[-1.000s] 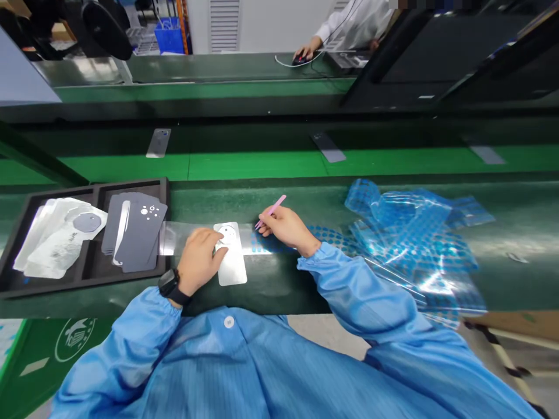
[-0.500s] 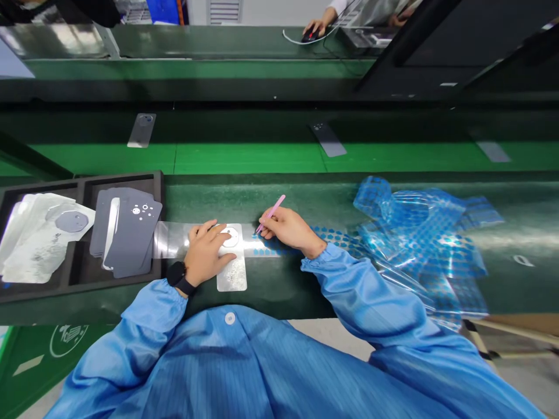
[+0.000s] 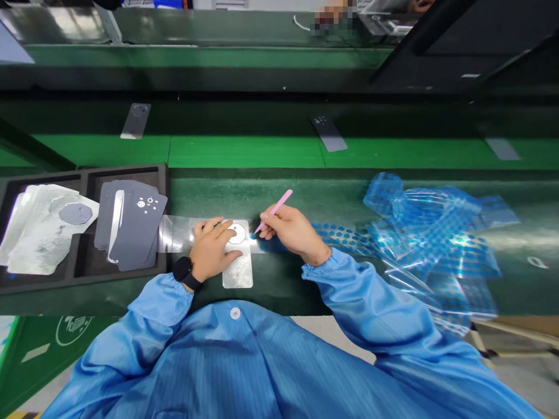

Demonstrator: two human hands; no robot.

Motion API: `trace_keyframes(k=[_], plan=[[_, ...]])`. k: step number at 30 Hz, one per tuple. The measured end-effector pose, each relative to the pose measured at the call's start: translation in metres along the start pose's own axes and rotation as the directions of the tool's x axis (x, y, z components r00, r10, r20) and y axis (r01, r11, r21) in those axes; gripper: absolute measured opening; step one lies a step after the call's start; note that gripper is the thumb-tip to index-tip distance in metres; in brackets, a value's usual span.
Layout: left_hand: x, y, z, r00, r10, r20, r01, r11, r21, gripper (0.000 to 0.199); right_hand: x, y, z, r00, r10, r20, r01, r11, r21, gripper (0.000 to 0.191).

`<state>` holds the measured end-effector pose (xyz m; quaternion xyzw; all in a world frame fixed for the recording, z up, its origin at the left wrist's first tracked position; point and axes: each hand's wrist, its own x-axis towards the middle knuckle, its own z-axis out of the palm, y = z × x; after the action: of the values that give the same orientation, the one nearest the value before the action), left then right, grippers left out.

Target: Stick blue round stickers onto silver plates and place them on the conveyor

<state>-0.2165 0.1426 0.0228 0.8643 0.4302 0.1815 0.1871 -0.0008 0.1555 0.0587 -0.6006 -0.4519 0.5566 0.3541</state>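
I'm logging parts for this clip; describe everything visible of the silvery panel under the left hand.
The silvery panel is a thin, flat oblong with rounded corners, metallic-looking, its near half speckled. Near its far end is a round outline with small dark marks inside. It lies flat, long side roughly away from the wearer, across a clear strip on the green work surface. The left hand rests fingers on it, hiding part of its left side. Pink tweezers point towards its right edge; contact is unclear.
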Motion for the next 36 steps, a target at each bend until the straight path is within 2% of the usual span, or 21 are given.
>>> trace_keyframes(k=[3, 6, 11, 18, 28, 36], plan=[[0.001, 0.001, -0.001, 1.0, -0.018, 0.014, 0.018, 1.0, 0.002, 0.03, 0.005, -0.004, 0.017, 0.999, 0.035, 0.001, -0.035, 0.997, -0.068, 0.02], [0.001, 0.002, -0.001, 0.999, -0.021, 0.032, 0.021, 1.0, -0.003, 0.026, 0.013, -0.004, 0.025, 0.997, 0.071, 0.003, -0.07, 0.99, -0.126, 0.02], [0.001, 0.003, -0.001, 0.998, -0.028, 0.048, 0.029, 1.0, -0.007, 0.023, 0.019, -0.001, 0.024, 0.996, 0.09, 0.012, -0.086, 0.98, -0.179, 0.022], [0.002, 0.004, -0.003, 0.997, -0.034, 0.076, 0.035, 0.999, -0.007, 0.021, 0.018, 0.003, 0.025, 0.997, 0.072, -0.007, -0.072, 0.988, -0.134, 0.023], [0.002, 0.004, -0.004, 0.995, -0.039, 0.088, 0.039, 0.999, -0.002, 0.022, 0.016, -0.004, 0.026, 0.995, 0.094, -0.016, -0.095, 0.976, -0.196, 0.021], [0.001, 0.005, -0.004, 0.997, -0.023, 0.079, 0.021, 0.999, 0.026, 0.026, 0.016, -0.001, 0.027, 0.998, 0.056, -0.025, -0.06, 0.974, -0.218, 0.018]])
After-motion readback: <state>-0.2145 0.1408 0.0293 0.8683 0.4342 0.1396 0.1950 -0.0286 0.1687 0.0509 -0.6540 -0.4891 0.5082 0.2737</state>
